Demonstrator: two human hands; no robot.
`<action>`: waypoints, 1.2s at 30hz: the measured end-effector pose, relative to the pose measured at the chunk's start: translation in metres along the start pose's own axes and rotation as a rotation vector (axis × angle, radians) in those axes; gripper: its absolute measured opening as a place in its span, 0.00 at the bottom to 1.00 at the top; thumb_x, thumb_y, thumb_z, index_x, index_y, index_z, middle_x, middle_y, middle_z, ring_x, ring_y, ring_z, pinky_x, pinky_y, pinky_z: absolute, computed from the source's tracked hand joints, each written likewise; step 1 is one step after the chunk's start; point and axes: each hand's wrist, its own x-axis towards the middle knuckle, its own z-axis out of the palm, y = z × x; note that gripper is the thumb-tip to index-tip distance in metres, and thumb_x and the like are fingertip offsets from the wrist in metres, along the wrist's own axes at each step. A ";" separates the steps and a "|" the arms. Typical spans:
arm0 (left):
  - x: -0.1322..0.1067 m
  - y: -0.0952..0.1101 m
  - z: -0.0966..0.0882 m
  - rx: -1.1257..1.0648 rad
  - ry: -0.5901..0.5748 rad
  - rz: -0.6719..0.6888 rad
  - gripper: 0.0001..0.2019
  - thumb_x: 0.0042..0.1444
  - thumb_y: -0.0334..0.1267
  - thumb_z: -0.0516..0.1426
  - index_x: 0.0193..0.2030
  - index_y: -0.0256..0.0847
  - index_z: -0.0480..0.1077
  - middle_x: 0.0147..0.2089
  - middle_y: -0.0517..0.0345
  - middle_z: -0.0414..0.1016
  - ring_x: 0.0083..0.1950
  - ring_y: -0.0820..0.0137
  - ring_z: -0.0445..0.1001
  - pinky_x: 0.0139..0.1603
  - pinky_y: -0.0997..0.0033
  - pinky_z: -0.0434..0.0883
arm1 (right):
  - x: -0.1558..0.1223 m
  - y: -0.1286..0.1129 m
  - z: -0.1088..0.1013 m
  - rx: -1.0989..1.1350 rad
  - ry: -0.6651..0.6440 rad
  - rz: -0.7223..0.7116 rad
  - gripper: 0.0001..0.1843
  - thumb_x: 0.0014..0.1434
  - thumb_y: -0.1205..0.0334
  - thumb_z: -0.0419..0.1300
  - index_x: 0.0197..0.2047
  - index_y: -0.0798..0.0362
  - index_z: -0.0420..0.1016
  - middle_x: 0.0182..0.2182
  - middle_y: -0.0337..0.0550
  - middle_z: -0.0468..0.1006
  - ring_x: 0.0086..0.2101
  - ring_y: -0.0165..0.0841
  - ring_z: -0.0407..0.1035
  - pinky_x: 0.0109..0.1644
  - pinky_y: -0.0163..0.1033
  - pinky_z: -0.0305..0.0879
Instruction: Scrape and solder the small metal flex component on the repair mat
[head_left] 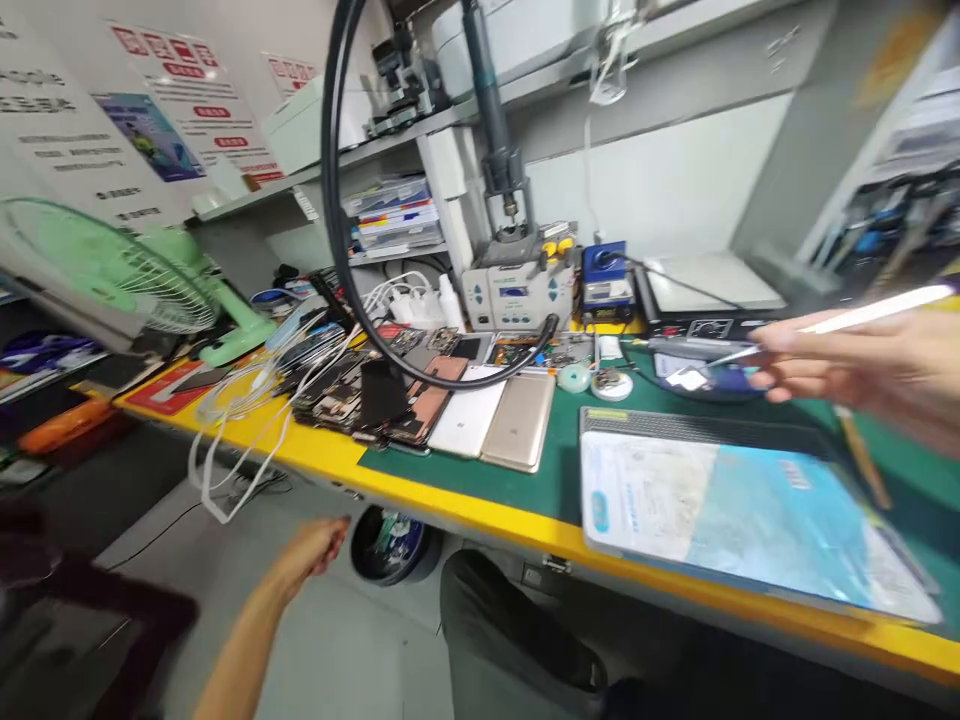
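Note:
My right hand [814,355], over the right side of the bench, grips a slim white pointed tool [877,308]; its thin tip is near a small white piece [688,379] by a dark blue item. Whether the tip touches that piece I cannot tell. My left hand [319,546] is off the bench, low on the left, beside a dark bin [367,550] with scraps inside. Its fingers are curled closed, and what they hold, if anything, is hidden. Below the right hand lies a flat blue-and-white package [720,500] on a grey sheet.
A white phone [466,415] and a gold phone [519,418] lie beside dismantled phones [337,400]. Behind them stands a grey soldering station [517,295]. A black cable [334,200] loops across the view. White cables [240,440] hang over the yellow bench edge [480,515], near a green fan [172,270].

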 end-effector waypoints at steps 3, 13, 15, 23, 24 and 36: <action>-0.038 0.015 -0.001 0.055 -0.264 0.183 0.23 0.56 0.58 0.67 0.30 0.37 0.72 0.23 0.66 0.66 0.21 0.78 0.60 0.20 0.78 0.53 | -0.012 -0.015 0.017 -0.118 -0.158 -0.008 0.20 0.48 0.43 0.77 0.35 0.52 0.88 0.36 0.53 0.85 0.34 0.39 0.79 0.40 0.42 0.79; -0.099 0.096 0.074 -0.294 -0.326 1.029 0.19 0.63 0.53 0.62 0.27 0.42 0.74 0.25 0.60 0.62 0.27 0.70 0.62 0.28 0.70 0.61 | -0.002 -0.027 0.091 -0.428 -0.422 -0.156 0.16 0.60 0.51 0.70 0.42 0.54 0.90 0.35 0.47 0.88 0.34 0.40 0.78 0.37 0.42 0.73; -0.093 0.098 0.088 -0.346 -0.306 1.040 0.17 0.63 0.51 0.62 0.28 0.42 0.74 0.26 0.59 0.62 0.28 0.70 0.61 0.28 0.69 0.59 | 0.003 -0.020 0.097 -0.448 -0.443 -0.172 0.15 0.62 0.51 0.68 0.43 0.53 0.89 0.35 0.45 0.88 0.34 0.40 0.79 0.38 0.42 0.73; -0.098 0.089 0.091 -0.453 -0.290 1.012 0.15 0.64 0.47 0.61 0.29 0.44 0.74 0.26 0.60 0.58 0.30 0.68 0.59 0.31 0.65 0.55 | 0.014 -0.008 0.104 -0.518 -0.507 -0.205 0.13 0.62 0.51 0.67 0.42 0.48 0.90 0.40 0.41 0.89 0.40 0.46 0.81 0.41 0.43 0.77; -0.099 0.090 0.091 -0.460 -0.293 1.009 0.15 0.65 0.47 0.61 0.29 0.44 0.74 0.26 0.60 0.58 0.31 0.68 0.58 0.31 0.65 0.55 | 0.014 -0.008 0.104 -0.529 -0.510 -0.206 0.13 0.62 0.51 0.67 0.42 0.49 0.90 0.40 0.42 0.89 0.40 0.46 0.81 0.42 0.43 0.77; -0.099 0.089 0.092 -0.439 -0.288 1.056 0.16 0.65 0.48 0.61 0.29 0.45 0.74 0.26 0.58 0.59 0.30 0.68 0.59 0.29 0.66 0.56 | 0.022 -0.004 0.103 -0.564 -0.511 -0.201 0.13 0.59 0.49 0.70 0.41 0.48 0.89 0.39 0.41 0.89 0.38 0.45 0.82 0.39 0.44 0.78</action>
